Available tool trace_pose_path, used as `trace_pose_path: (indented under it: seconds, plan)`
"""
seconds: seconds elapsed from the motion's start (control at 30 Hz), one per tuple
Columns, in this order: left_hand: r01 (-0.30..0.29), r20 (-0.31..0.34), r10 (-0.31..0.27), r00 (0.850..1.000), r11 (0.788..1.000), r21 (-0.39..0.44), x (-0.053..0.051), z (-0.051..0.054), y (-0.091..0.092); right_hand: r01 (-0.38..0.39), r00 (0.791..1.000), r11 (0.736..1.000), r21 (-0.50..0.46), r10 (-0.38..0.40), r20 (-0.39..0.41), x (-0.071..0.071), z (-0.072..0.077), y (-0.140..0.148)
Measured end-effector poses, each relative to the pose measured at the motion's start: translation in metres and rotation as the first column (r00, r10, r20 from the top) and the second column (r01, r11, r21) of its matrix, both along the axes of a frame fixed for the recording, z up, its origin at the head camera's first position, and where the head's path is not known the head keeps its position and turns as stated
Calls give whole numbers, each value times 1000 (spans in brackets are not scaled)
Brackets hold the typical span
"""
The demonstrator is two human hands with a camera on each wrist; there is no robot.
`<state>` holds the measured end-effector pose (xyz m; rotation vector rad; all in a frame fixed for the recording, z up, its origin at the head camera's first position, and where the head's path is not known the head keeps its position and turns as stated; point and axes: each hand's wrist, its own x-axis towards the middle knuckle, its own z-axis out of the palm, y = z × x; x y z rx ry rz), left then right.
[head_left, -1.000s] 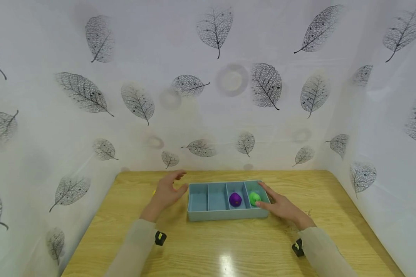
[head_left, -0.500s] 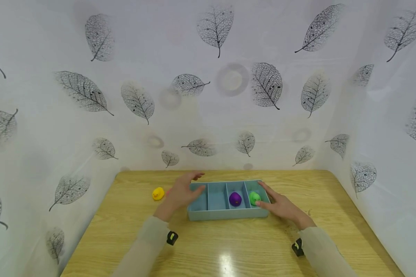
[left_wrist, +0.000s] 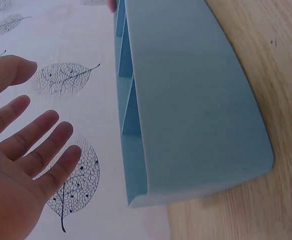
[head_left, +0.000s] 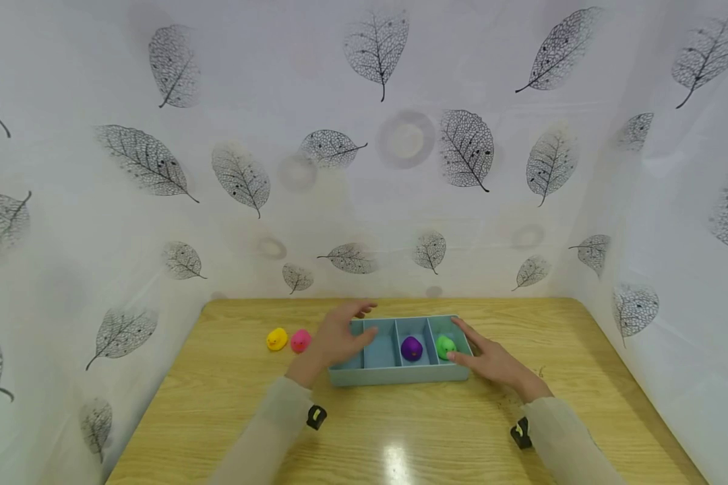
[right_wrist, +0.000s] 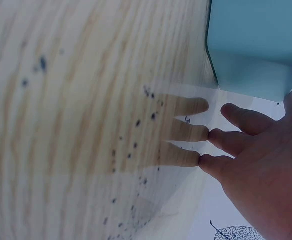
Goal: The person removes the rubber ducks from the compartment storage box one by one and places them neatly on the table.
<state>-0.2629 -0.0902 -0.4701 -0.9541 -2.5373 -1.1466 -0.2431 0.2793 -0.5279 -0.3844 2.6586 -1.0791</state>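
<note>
A pale blue divided storage box (head_left: 381,377) sits mid-table. Its third compartment from the left holds a purple toy duck (head_left: 411,349), its rightmost one a green toy duck (head_left: 445,347). My left hand (head_left: 340,335) hovers over the left compartments, fingers spread and nothing in them; the left wrist view also shows the hand (left_wrist: 28,150) apart from the box. My right hand (head_left: 491,360) holds the box's right end, thumb over the rim by the green duck and index finger at the back corner. In the right wrist view, the other fingers (right_wrist: 231,140) reach down to the tabletop.
A yellow toy duck (head_left: 276,339) and a pink toy duck (head_left: 300,341) sit on the wooden table (head_left: 364,431) left of the box. A leaf-printed white curtain (head_left: 364,202) surrounds the table at the back and sides.
My left hand has moved right from beside the box to over its left part, uncovering the yellow and pink ducks. The right hand and the box stay put.
</note>
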Motion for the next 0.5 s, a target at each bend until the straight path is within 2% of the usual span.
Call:
trace_pose_path:
  seconds: [0.23, 0.5]
  plan:
    - [49, 38, -49, 998, 999, 10, 3, -1, 14, 6, 1000, 1000, 7, -6, 0, 0, 0, 0]
    - [72, 97, -70, 993, 997, -19, 6, -1, 29, 3, 1000, 1000, -4, -3, 8, 0, -1, 0]
